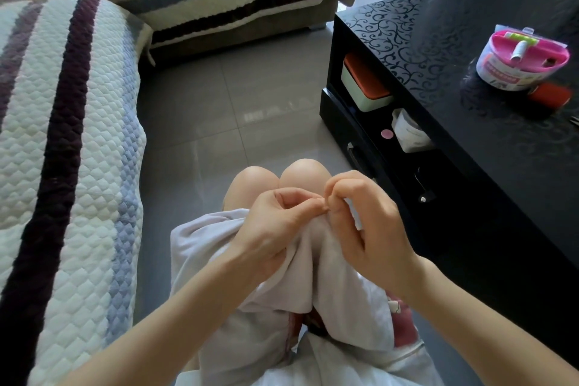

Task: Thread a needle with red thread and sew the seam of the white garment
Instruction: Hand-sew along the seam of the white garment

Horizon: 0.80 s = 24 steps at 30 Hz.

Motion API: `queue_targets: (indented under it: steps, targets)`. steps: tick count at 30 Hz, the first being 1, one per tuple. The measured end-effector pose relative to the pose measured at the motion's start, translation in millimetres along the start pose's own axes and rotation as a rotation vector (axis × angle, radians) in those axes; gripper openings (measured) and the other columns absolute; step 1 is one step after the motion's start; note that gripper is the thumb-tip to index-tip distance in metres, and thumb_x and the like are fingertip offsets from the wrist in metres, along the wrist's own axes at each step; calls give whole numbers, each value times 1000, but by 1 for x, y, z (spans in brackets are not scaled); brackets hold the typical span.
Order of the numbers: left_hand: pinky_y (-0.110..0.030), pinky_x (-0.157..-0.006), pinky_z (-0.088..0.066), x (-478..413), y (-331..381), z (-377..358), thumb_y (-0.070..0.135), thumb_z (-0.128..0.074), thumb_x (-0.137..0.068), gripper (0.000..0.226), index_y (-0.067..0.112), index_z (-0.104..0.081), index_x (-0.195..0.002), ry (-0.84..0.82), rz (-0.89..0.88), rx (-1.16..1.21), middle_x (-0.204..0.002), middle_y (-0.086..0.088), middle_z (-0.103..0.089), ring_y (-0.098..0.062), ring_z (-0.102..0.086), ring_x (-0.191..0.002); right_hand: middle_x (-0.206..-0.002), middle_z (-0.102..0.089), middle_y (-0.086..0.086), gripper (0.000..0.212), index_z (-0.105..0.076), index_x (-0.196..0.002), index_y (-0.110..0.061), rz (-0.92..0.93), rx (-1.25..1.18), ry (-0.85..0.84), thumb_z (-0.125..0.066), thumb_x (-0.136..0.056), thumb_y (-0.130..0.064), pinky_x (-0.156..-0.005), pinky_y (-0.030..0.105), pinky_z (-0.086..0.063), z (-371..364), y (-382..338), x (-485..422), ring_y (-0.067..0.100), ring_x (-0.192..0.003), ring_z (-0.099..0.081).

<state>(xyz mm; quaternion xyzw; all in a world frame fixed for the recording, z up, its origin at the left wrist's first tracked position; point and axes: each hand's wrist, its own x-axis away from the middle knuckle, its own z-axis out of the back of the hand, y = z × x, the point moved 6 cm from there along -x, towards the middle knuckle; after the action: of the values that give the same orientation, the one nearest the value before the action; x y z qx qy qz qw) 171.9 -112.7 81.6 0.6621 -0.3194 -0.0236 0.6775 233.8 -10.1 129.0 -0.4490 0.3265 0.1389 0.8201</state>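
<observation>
**Fabric Handling at the Seam: Grip and Material Notes**

**Position of the work.** The white garment [206, 247] lies bunched over the seated person's lap, and its upper fold is raised just short of the knees [282, 175].

**State of the hands.** The left hand [275, 229] and the right hand [369, 229] are together at the raised fold, fingertips touching. The left fingers [315, 204] pinch the crest of the fold, and the rest of that hand gathers cloth beneath. The right fingers [332, 193] are curled and pinch the same crest from the opposite side. No needle or thread can be made out at the pinch, so it cannot be told whether either is held there.

**Handling judgement.**
- The cloth appears light, soft and limp. It drapes in deep folds and will not hold a shape unsupported.
- It should be held close on both sides of the stitch point, so that the seam edge stays taut between the two pinches.
- A loose grip would probably let the layers slide apart.
- Tearing is unlikely. The main risk is a pricked fingertip.

**Supplies.** Beyond the knees is grey tiled floor [235, 103]. To the right, well apart from the hands, a black table [470, 41] carries a red thread spool [549, 95] just beside a pink sewing kit tub [523, 63].
</observation>
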Motion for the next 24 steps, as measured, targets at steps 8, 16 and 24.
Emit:
queue_targets:
  steps: [8, 16, 24]
  targets:
    - [-21, -68, -52, -5, -3, -2, 1, -68, -82, 16, 7, -72, -68, 165, -88, -97, -72, -5, -71, -8, -64, -71, -77, -55, 11, 11, -43, -88, -11, -133, 27, 214, -42, -94, -2, -62, 17, -42, 13, 2, 0, 7, -65, -52]
    - [-18, -76, -50, -3, -12, 3, 9, -67, -86, 11, 9, -73, -77, 86, 34, -9, -79, 1, -71, -5, -64, -77, -70, -61, 12, 10, -39, -91, -10, -578, -673, 163, -36, -100, -8, -85, 42, -55, 15, 32, -25, 29, -70, -67]
    - [-30, -68, -37, -18, 24, 8, 33, -75, -53, 15, 20, -71, -59, -57, 40, 46, -69, 8, -63, -11, -53, -70, -55, -29, -4, 14, -49, -86, -13, -668, -514, 133, -45, -99, -10, -46, 21, -25, 37, 51, -17, 10, -49, -26]
